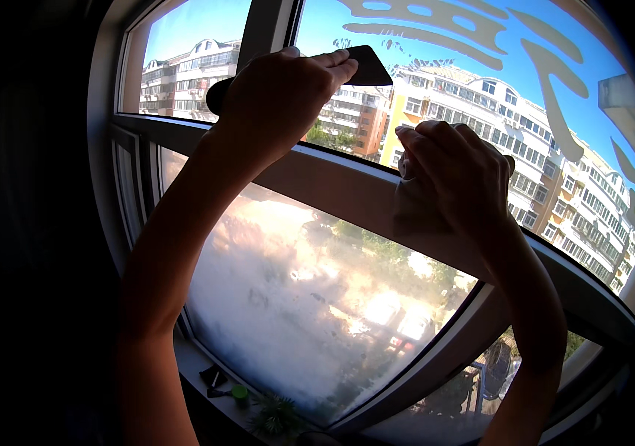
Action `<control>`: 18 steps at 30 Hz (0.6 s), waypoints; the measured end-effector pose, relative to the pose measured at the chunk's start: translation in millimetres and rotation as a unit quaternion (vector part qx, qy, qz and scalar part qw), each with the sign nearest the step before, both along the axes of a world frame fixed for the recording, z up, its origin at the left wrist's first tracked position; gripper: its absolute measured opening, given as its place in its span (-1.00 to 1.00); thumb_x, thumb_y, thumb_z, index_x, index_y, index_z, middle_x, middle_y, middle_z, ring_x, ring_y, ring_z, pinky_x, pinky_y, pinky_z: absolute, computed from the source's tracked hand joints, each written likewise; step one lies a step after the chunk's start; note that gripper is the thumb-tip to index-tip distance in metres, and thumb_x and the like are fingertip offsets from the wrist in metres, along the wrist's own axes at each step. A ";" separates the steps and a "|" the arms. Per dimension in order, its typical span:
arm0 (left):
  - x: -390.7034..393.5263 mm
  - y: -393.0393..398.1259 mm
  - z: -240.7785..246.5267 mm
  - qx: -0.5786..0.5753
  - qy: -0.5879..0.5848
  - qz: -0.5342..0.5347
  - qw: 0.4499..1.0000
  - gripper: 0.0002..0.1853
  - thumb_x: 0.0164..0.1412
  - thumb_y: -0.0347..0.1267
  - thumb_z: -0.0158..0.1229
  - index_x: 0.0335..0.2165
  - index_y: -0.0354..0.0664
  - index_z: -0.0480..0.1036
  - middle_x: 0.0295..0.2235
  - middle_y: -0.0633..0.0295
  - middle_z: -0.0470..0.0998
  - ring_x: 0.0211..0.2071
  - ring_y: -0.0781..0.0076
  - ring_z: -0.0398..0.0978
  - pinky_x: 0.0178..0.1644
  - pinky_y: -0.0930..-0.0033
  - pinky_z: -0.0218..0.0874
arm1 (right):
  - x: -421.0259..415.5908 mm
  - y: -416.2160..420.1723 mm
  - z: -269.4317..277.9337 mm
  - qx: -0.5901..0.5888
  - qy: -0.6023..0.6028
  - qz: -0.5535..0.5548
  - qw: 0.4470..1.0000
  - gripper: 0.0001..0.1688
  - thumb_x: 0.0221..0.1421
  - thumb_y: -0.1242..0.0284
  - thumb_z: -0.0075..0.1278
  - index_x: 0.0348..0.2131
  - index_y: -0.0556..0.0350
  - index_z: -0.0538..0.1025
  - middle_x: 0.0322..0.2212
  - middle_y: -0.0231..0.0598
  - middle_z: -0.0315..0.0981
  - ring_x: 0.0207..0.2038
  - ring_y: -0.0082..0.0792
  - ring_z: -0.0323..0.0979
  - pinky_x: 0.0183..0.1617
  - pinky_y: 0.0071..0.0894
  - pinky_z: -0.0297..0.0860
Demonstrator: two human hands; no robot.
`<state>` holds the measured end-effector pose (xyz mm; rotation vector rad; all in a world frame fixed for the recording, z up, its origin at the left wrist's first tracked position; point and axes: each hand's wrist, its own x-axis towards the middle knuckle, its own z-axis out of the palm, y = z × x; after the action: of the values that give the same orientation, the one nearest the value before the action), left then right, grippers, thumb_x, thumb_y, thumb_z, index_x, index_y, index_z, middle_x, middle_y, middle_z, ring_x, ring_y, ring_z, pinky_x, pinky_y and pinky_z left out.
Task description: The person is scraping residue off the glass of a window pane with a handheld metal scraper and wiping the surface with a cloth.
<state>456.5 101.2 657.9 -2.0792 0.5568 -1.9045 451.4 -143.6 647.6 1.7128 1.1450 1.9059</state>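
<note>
My left hand (281, 92) grips a putty knife, its dark, flat blade (370, 68) lying close to the upper window pane (317, 33). The rounded handle end (218, 99) sticks out behind my wrist. Just above the blade are broken bits of a pale film (387, 44) on the glass. Larger pale lettering strokes (434, 36) spread over the pane's upper part. Lower and to the right, my right hand (459, 167) is curled around a small bunched item (405, 167), perhaps a cloth, near the window's crossbar (345, 184). The fingers hide most of that item.
Below the crossbar is a hazy lower pane (295, 290). On the sill (197, 357) are a green round container (239, 393), a small dark object (214, 379) and a spiky-leaved plant (275, 415). A vertical frame post (266, 28) stands left of the upper pane. Apartment buildings show outside.
</note>
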 end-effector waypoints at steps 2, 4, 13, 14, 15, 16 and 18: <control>-5.2 2.3 -11.8 0.011 0.005 0.057 0.998 -0.48 0.12 -0.66 0.03 0.05 -0.04 0.39 0.01 0.49 0.48 -0.36 0.39 0.52 -0.25 0.43 0.48 | -2.1 -3.4 -1.0 0.003 0.021 -0.004 1.000 -0.71 -0.10 0.45 0.16 -0.27 -0.12 0.55 -0.40 -0.51 0.45 -0.41 -0.52 0.46 -0.47 -0.52 0.45; -9.3 -2.2 -12.7 0.001 -0.004 0.080 0.997 -0.48 0.11 -0.65 0.05 0.05 -0.04 0.40 0.01 0.49 0.47 -0.36 0.39 0.52 -0.26 0.43 0.48 | -2.7 -2.8 -1.0 0.002 0.018 -0.002 1.000 -0.72 -0.10 0.46 0.15 -0.27 -0.12 0.55 -0.41 -0.51 0.45 -0.42 -0.53 0.46 -0.47 -0.53 0.44; -11.3 -10.3 -15.4 0.001 -0.060 0.075 0.995 -0.65 0.06 -0.48 0.20 -0.11 -0.23 0.47 -0.18 0.22 0.59 -0.32 0.29 0.61 -0.31 0.40 0.50 | -3.0 1.6 -2.4 -0.001 -0.013 0.002 1.000 -0.80 -0.09 0.47 0.15 -0.35 -0.07 0.55 -0.47 -0.47 0.38 -0.48 -0.54 0.41 -0.51 -0.57 0.40; -8.2 -16.1 -10.4 -0.019 -0.061 0.076 0.995 -0.65 0.05 -0.49 0.21 -0.12 -0.24 0.48 -0.19 0.22 0.59 -0.32 0.28 0.61 -0.32 0.40 0.50 | -1.9 4.1 -3.3 0.000 -0.017 0.002 1.000 -0.81 -0.10 0.47 0.15 -0.35 -0.07 0.55 -0.47 -0.47 0.38 -0.48 -0.54 0.41 -0.51 -0.57 0.40; -9.1 -17.6 -10.2 -0.023 -0.033 0.084 0.996 -0.62 0.08 -0.51 0.16 -0.07 -0.21 0.45 -0.13 0.25 0.56 -0.31 0.27 0.60 -0.30 0.39 0.50 | -0.8 5.9 -4.1 0.001 -0.020 0.002 1.000 -0.81 -0.10 0.47 0.15 -0.36 -0.07 0.55 -0.48 -0.46 0.38 -0.48 -0.54 0.40 -0.51 -0.57 0.40; -10.4 -18.5 -10.3 -0.028 -0.005 0.092 0.995 -0.59 0.11 -0.53 0.12 -0.01 -0.19 0.41 -0.06 0.29 0.52 -0.30 0.26 0.59 -0.27 0.38 0.50 | 0.2 6.4 -4.6 0.003 -0.021 -0.006 1.000 -0.81 -0.09 0.47 0.15 -0.36 -0.07 0.55 -0.48 -0.46 0.37 -0.48 -0.54 0.40 -0.51 -0.56 0.40; -13.4 -15.4 -17.3 -0.024 0.000 0.121 0.992 -0.55 0.14 -0.56 0.07 0.04 -0.17 0.38 -0.02 0.30 0.50 -0.28 0.26 0.57 -0.27 0.38 0.51 | -2.1 8.0 -3.1 0.006 -0.028 -0.020 0.999 -0.83 -0.09 0.47 0.15 -0.37 -0.06 0.55 -0.49 -0.46 0.37 -0.48 -0.54 0.41 -0.50 -0.55 0.41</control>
<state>443.1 85.8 640.6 -2.0686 0.2476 -1.7947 449.3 -135.7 644.5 1.6663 1.0725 1.9279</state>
